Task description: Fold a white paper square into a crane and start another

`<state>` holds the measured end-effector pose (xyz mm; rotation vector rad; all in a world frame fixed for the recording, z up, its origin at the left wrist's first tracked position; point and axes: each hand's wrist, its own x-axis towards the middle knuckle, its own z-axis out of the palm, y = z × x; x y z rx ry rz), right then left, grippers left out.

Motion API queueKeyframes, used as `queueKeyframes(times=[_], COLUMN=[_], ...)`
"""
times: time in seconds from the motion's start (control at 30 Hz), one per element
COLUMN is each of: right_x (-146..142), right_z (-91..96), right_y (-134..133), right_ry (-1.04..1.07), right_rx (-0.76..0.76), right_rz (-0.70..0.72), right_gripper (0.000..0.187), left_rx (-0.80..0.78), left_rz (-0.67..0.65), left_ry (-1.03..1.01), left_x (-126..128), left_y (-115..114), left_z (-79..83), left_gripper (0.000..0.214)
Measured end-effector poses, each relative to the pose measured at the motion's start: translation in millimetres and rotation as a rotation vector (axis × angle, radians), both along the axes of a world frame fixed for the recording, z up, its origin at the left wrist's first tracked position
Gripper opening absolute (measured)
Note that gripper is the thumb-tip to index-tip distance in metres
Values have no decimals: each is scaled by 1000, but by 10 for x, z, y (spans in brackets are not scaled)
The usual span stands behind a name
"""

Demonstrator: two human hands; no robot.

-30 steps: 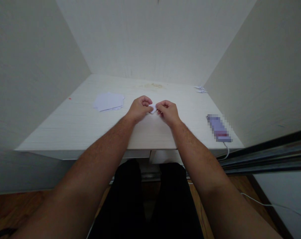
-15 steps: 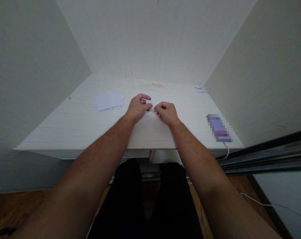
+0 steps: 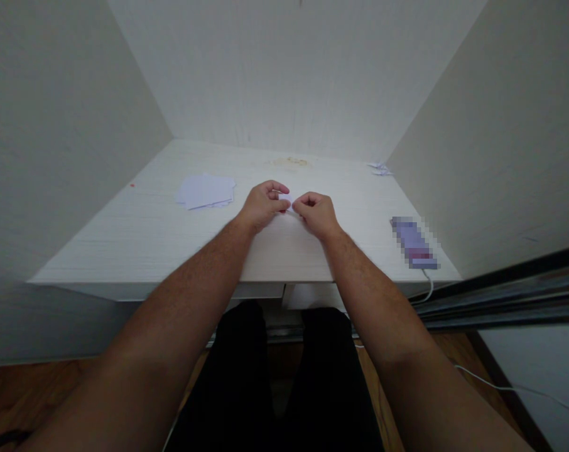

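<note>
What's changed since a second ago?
The right hand has shifted its fingertips slightly left and toward the person; the small white paper shows at a different angle between the hands. No release is visible. The left hand, paper stack and blurred device stay about where they were.

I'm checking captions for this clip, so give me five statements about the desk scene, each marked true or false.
1. The left hand and right hand are both at one small white paper. True.
2. The paper stack lies to the right of both hands. False: it lies to their left.
3. A white cable runs from the near end of the pixelated device. True.
4. The small white pieces sit at the front edge of the desk. False: they are near its back right corner.
5. A red speck shows toward the left side of the desk. True.
</note>
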<state>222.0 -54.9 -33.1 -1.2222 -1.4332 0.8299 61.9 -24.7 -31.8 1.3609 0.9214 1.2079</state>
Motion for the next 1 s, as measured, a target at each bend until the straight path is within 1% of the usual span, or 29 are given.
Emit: queueKeyframes(times=[0.13, 0.3, 0.5, 0.6, 0.7, 0.83, 1.0], right_x=[1, 3, 8, 15, 12, 2, -7], right_z=[18, 13, 29, 26, 23, 27, 7], right_y=[-16, -13, -16, -15, -17, -22, -7], right_ry=[-32, -43, -76, -82, -65, -31, -11], right_rx=[32, 12, 20, 15, -5, -49, -63], right_rz=[-2, -2, 6, 15, -1, -7, -5], right_gripper=[13, 15, 13, 13, 13, 9, 11], left_rx=[-8, -27, -20, -27, -53, -47, -37], left_rz=[-30, -27, -52, -50, -49, -86, -106], left_ry=[34, 19, 79, 90, 92, 158, 167], left_x=[1, 10, 1, 6, 19, 27, 17], left_y=[-27, -48, -2, -2, -37, -81, -62], left_z=[30, 59, -5, -7, 36, 87, 64], left_gripper=[33, 32, 32, 32, 32, 30, 30])
